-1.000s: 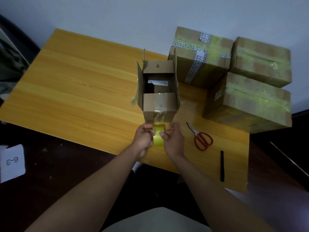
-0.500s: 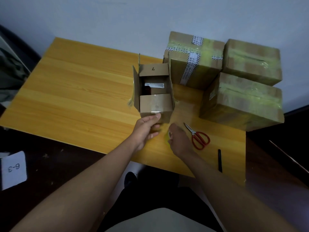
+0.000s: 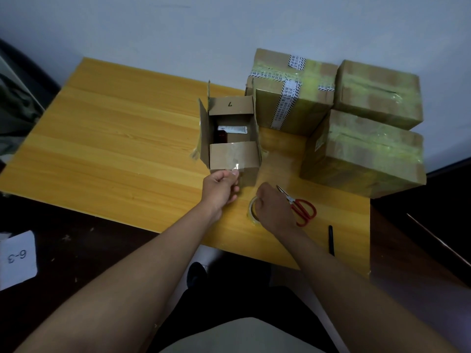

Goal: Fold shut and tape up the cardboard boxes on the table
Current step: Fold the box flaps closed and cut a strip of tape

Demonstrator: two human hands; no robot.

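Note:
A small open cardboard box (image 3: 233,154) stands near the table's front edge, its near and far flaps folded in, side flaps upright, items showing inside. My left hand (image 3: 221,189) pinches the free end of clear tape at the box's near top edge. My right hand (image 3: 274,208) grips the yellowish tape roll (image 3: 252,210) low on the table, right of the box. A strip of tape runs between the two hands. Three taped-shut boxes (image 3: 367,156) sit at the back right.
Red-handled scissors (image 3: 302,208) lie just right of my right hand. A black pen (image 3: 330,239) lies near the wooden table's (image 3: 114,149) front right edge. A white card marked 6-3 (image 3: 16,259) lies on the dark floor at left.
Both hands held the roll together in front of the box. They have since parted: my left hand rose to the box's near edge with the tape end, my right drew the roll down and right.

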